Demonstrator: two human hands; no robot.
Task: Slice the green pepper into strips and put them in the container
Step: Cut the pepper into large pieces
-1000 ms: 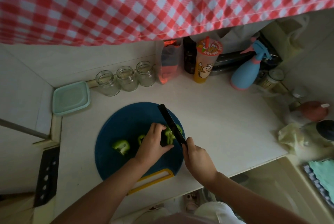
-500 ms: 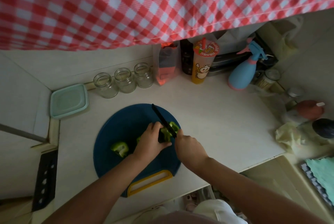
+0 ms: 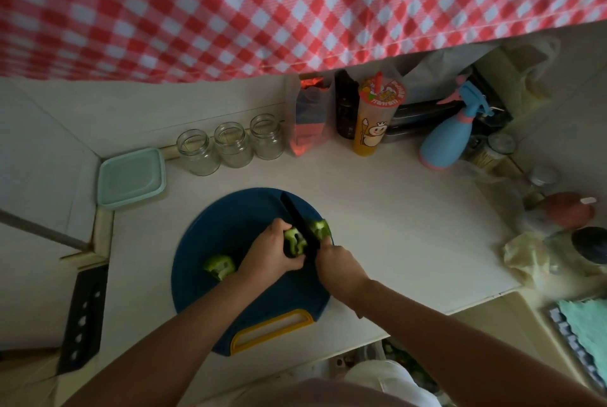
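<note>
Green pepper [image 3: 294, 243] gleams under slim black knife [image 3: 296, 218] on round blue board [image 3: 230, 222].

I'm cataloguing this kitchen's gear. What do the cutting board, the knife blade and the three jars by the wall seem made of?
The cutting board looks like plastic: matte dark blue with a moulded yellow handle. The knife blade is dull black, perhaps ceramic or coated steel; the look leaves it open. The three jars look like clear glass: see-through.

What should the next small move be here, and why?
Probably press the knife down through the pepper: the blade lies across the piece that the left hand holds on the board, and the right hand grips the handle.
</note>
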